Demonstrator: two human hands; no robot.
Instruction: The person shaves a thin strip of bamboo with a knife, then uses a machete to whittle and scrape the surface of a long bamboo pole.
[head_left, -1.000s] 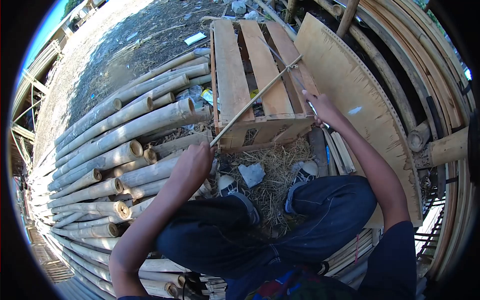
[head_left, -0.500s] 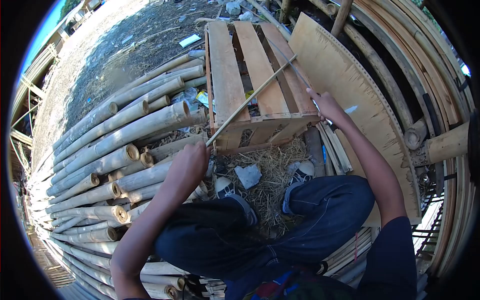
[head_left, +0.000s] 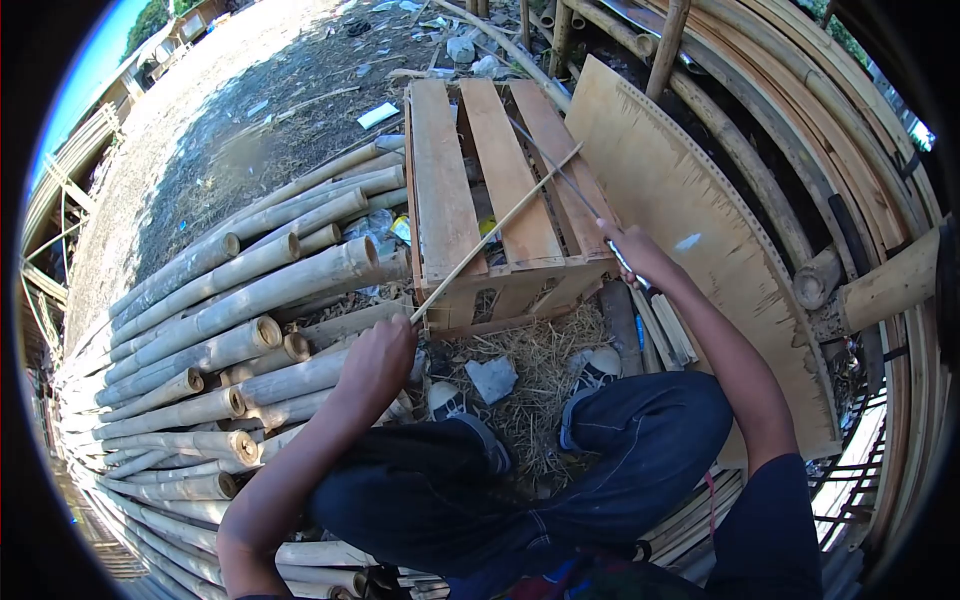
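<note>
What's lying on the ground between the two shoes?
In the head view, a flat grey stone chip lies on dry straw between the left shoe and the right shoe.

one wooden crate (head_left: 470, 200), two shoes (head_left: 590, 368), one plywood sheet (head_left: 690, 230)

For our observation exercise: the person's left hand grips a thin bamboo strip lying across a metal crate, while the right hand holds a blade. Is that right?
Not quite. In the head view the crate is made of wooden slats, not metal. The left hand grips the thin bamboo strip lying across it, while the right hand holds a blade.
</note>
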